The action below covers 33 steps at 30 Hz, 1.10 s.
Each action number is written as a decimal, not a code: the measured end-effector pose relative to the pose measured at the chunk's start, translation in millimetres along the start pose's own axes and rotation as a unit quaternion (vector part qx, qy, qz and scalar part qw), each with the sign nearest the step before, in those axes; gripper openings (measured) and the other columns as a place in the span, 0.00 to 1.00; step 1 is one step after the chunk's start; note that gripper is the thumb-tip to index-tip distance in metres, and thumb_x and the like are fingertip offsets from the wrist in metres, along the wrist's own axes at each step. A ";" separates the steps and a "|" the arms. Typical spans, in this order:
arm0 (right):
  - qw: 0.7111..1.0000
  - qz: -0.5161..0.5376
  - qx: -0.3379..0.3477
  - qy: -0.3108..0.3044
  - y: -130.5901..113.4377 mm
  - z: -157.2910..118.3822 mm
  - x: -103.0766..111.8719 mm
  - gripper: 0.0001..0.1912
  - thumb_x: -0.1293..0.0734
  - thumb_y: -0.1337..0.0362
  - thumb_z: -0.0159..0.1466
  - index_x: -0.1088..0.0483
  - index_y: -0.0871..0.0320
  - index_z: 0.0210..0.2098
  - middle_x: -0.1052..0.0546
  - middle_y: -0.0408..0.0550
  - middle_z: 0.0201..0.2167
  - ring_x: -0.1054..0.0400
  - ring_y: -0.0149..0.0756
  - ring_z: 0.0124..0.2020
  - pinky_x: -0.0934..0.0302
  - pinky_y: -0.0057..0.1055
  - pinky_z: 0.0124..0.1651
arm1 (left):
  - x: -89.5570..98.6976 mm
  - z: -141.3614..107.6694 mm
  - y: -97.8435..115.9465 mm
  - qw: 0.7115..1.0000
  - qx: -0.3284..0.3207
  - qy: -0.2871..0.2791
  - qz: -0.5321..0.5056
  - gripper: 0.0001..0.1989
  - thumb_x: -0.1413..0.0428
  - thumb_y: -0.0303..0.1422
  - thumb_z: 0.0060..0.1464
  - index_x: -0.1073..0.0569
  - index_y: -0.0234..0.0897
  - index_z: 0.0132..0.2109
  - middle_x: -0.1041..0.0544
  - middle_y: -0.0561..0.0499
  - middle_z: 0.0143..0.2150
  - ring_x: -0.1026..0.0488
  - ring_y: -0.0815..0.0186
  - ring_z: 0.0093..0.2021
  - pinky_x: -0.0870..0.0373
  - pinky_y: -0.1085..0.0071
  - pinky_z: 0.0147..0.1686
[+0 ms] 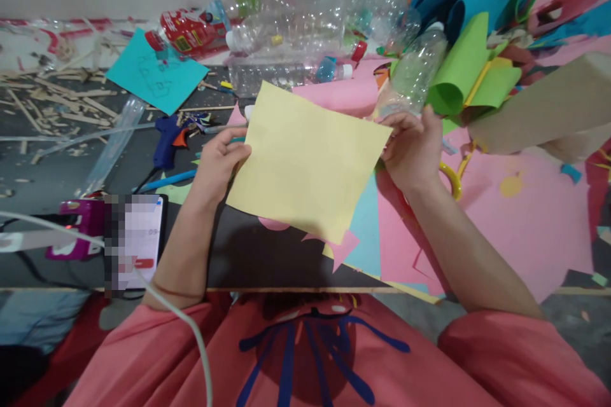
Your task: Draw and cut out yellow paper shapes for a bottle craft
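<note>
A plain yellow sheet of paper [310,162] is held up over the table, tilted, between my two hands. My left hand [220,162] pinches its left edge, thumb on top. At the upper right corner, my right hand [410,146] has its fingers behind the sheet and its thumb raised. Scissors with yellow handles [451,181] lie beside my right wrist, partly hidden. Under the sheet are pink paper scraps [346,249] and a light blue sheet [367,229]. A blue glue gun [167,140] lies to the left of my left hand.
Clear plastic bottles [286,76] pile up at the back. Rolled green sheets [461,79] and a large pink sheet [529,222] lie on the right. Wooden sticks [62,102], a turquoise sheet [155,76] and a phone [143,235] are on the left. A white cable [191,321] crosses in front.
</note>
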State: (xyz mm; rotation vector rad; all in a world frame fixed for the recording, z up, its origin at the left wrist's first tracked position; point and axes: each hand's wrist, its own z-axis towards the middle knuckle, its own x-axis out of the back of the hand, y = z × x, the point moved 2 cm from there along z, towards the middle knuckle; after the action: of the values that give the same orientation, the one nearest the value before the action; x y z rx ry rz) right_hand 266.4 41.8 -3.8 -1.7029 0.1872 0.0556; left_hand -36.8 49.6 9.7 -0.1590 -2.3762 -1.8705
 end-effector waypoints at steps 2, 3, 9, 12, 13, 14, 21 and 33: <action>0.999 0.043 -0.016 -0.020 -3.4 1.0 -0.7 0.29 0.41 0.33 0.59 0.34 0.53 0.26 0.26 0.44 0.23 0.35 0.30 0.17 0.42 0.28 0.16 | 0.2 -1.3 -0.6 0.999 0.013 -0.038 0.020 0.14 0.41 0.34 0.44 0.27 0.38 0.42 0.24 0.54 0.28 0.25 0.67 0.28 0.29 0.74 0.28; 0.998 0.060 -0.018 -0.020 -4.2 0.7 -1.4 0.29 0.39 0.33 0.58 0.33 0.54 0.25 0.25 0.45 0.23 0.36 0.29 0.16 0.43 0.27 0.15 | 0.0 -2.3 -1.0 0.997 0.023 -0.061 0.032 0.15 0.41 0.35 0.45 0.27 0.39 0.42 0.24 0.54 0.29 0.24 0.66 0.29 0.28 0.72 0.29; 0.997 -0.021 0.013 -0.074 -0.5 -13.4 -14.4 0.16 0.28 0.49 0.56 0.28 0.54 0.30 0.26 0.38 0.18 0.43 0.25 0.10 0.51 0.24 0.12 | -5.4 -13.9 1.7 0.969 0.022 -0.191 0.156 0.19 0.43 0.42 0.49 0.25 0.37 0.46 0.21 0.50 0.35 0.24 0.63 0.34 0.28 0.69 0.33; 0.983 -0.110 0.131 -0.064 -1.3 -23.9 -21.7 0.10 0.29 0.54 0.60 0.28 0.53 0.30 0.24 0.40 0.23 0.31 0.29 0.20 0.35 0.27 0.23 | -11.1 -21.2 7.3 0.936 -0.070 -0.211 0.272 0.19 0.47 0.41 0.55 0.23 0.36 0.48 0.19 0.48 0.43 0.23 0.61 0.39 0.29 0.68 0.39; 0.970 -0.149 0.177 -0.075 -1.4 -27.2 -24.8 0.08 0.30 0.56 0.62 0.27 0.53 0.32 0.21 0.43 0.29 0.26 0.33 0.28 0.30 0.31 0.32 | -13.6 -23.5 8.7 0.922 -0.101 -0.209 0.310 0.19 0.49 0.41 0.57 0.23 0.36 0.49 0.19 0.48 0.44 0.23 0.61 0.41 0.29 0.68 0.41; 0.952 -0.193 0.217 -0.098 -0.8 -30.1 -28.4 0.06 0.31 0.57 0.63 0.26 0.52 0.36 0.20 0.46 0.36 0.24 0.37 0.38 0.28 0.36 0.42 | -16.5 -25.5 9.2 0.906 -0.127 -0.210 0.346 0.19 0.50 0.41 0.58 0.23 0.37 0.50 0.19 0.48 0.45 0.23 0.60 0.42 0.29 0.67 0.42; 0.818 -0.435 0.310 -0.212 15.5 -37.6 -42.2 0.20 0.35 0.61 0.64 0.31 0.54 0.56 0.23 0.55 0.53 0.32 0.51 0.56 0.41 0.54 0.60 | -36.8 -31.6 -0.3 0.815 -0.264 -0.189 0.481 0.22 0.58 0.36 0.65 0.26 0.36 0.57 0.20 0.42 0.51 0.23 0.55 0.48 0.31 0.61 0.48; 0.791 -0.519 0.231 -0.228 -4.8 -29.2 -19.4 0.10 0.39 0.69 0.62 0.25 0.56 0.35 0.22 0.52 0.34 0.29 0.45 0.37 0.36 0.38 0.38 | -40.8 -36.7 -4.2 0.767 -0.287 -0.148 0.554 0.18 0.53 0.34 0.62 0.26 0.36 0.53 0.20 0.42 0.49 0.24 0.54 0.49 0.30 0.61 0.48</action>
State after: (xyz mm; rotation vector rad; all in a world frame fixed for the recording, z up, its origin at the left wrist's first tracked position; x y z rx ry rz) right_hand 246.0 15.3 7.9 -1.0594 -1.0346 -0.3713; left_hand 3.8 12.4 8.0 -1.5819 -1.0959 -1.7901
